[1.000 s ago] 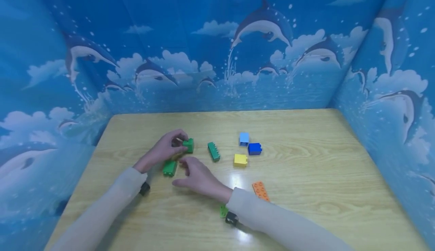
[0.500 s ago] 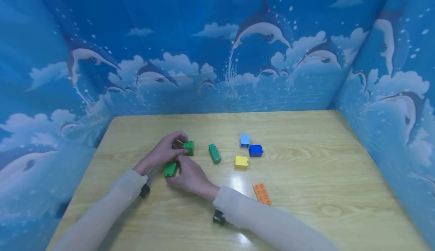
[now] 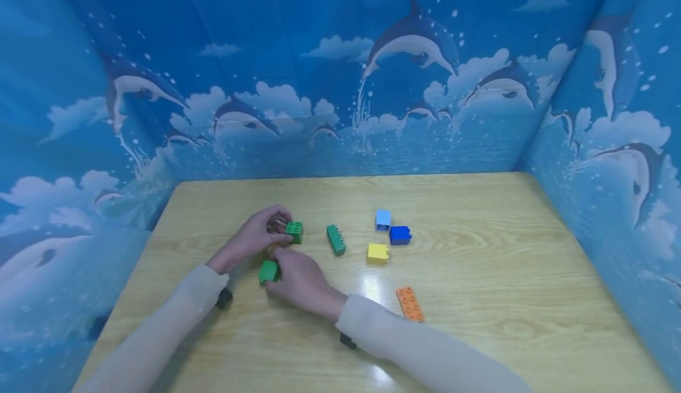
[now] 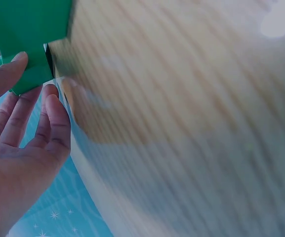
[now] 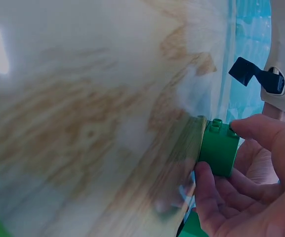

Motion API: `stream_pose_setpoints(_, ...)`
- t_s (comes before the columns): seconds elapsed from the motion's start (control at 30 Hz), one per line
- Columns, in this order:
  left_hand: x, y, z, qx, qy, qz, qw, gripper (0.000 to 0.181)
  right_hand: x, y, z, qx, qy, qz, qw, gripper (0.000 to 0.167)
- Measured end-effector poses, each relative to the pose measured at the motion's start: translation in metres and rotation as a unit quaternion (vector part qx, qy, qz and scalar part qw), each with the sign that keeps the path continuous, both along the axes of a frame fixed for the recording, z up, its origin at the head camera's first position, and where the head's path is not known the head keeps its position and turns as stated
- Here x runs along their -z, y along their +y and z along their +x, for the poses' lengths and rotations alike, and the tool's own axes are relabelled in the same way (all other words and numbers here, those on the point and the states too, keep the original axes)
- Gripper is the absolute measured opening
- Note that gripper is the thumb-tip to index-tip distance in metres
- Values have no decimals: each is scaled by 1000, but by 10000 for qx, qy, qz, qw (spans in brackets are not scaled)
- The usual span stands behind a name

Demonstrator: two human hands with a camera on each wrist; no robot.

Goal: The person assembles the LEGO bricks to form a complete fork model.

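Observation:
In the head view my left hand (image 3: 252, 234) pinches a green building brick (image 3: 295, 231) with studs facing up. The left wrist view has the thumb pressed to a green face (image 4: 36, 69); a larger green part fills the top, and whether it is the same brick I cannot tell. Closer to me, my right hand (image 3: 304, 278) holds a second green brick (image 3: 269, 270) between thumb and fingers. That brick (image 5: 220, 148) shows studs beside the thumb tip in the right wrist view, low against the wood. Another green piece (image 5: 193, 226) peeks out below those fingers.
A long teal-green brick (image 3: 336, 240) lies right of the hands. Beyond it are a light blue brick (image 3: 383, 220), a dark blue brick (image 3: 401, 235) and a yellow brick (image 3: 378, 254). An orange plate (image 3: 410, 304) lies near the right sleeve. Dolphin-print curtains (image 3: 340, 85) surround the wooden table (image 3: 505, 251).
The right hand has moved left and taken hold of the nearer green brick, which has turned and shifted slightly. The light green piece is now behind the right arm. The left hand has barely moved.

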State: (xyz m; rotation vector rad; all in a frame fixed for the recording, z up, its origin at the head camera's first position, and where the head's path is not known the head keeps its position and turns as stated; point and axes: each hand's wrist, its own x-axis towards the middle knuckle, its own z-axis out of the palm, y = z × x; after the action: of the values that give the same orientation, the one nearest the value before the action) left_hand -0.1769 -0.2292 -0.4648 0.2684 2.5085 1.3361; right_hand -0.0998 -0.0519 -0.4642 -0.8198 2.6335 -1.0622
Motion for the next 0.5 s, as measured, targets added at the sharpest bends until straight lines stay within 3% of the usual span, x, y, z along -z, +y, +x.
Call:
stream_pose_setpoints(0.17, 2, -4, 1, 37, 31, -36, 10000, 36, -3, 5, 4, -237, 163, 147, 9995, 50)
stream_pose_setpoints(0.33, 2, -8, 4, 64, 37, -14, 10000, 36, -4, 14, 3, -486, -270, -85, 9984, 55)
stream_pose_setpoints(0.5, 1, -10, 9, 28, 45, 3, 10000, 35, -2, 22, 2, -817, -622, -646, 9926, 41)
